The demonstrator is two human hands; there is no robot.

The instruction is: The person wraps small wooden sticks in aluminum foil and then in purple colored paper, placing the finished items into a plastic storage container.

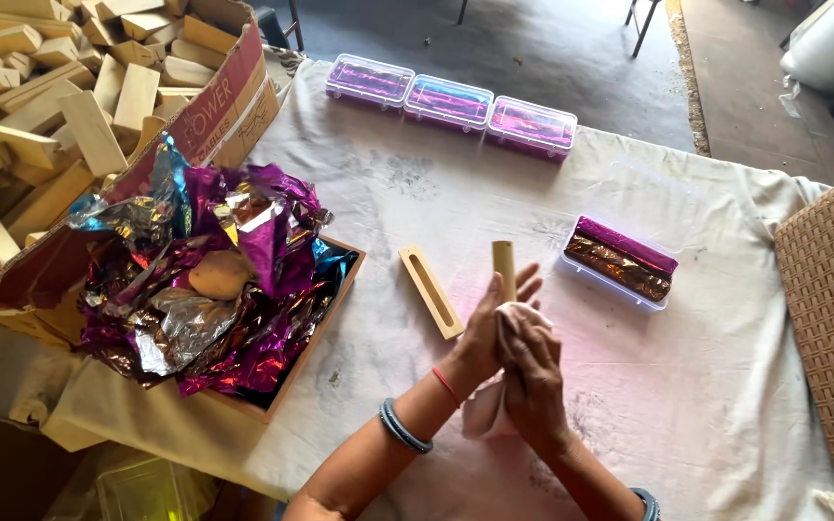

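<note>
1. Left hand (483,333): holds a short pale wooden stick (504,268) upright over the desk (726,386), which is draped in a stained white cloth. Fingers lie partly extended along the far side of the stick; the palm presses against it. Grip reads as loosely closed on the stick.
2. Right hand (533,371): fingers curled shut around a small pale pink cloth (518,316), pressed against the lower part of the stick. The rest of the cloth hangs below the hands.
3. Key relation: the stick's long axis runs near vertical in the view, pointing away from the person. Its top end stands clear above both hands; the lower end is hidden between palm and cloth. Both hands touch it; the right hand covers the lower section.
4. Just left of the hands, flat on the desk: a long pale wooden block with a slot cut along it (430,290), lying on a diagonal.
5. Right of the hands: an open clear plastic box (620,260) holding foil-wrapped pieces, purple and bronze, its lid standing back.
6. Far edge of desk: three closed clear plastic boxes with purple contents (451,101) in a row.
7. Left: a shallow wooden tray (316,342) heaped with crumpled purple and silver foil sheets (214,280); beyond it, a cardboard carton of plain wooden blocks (69,87).
</note>
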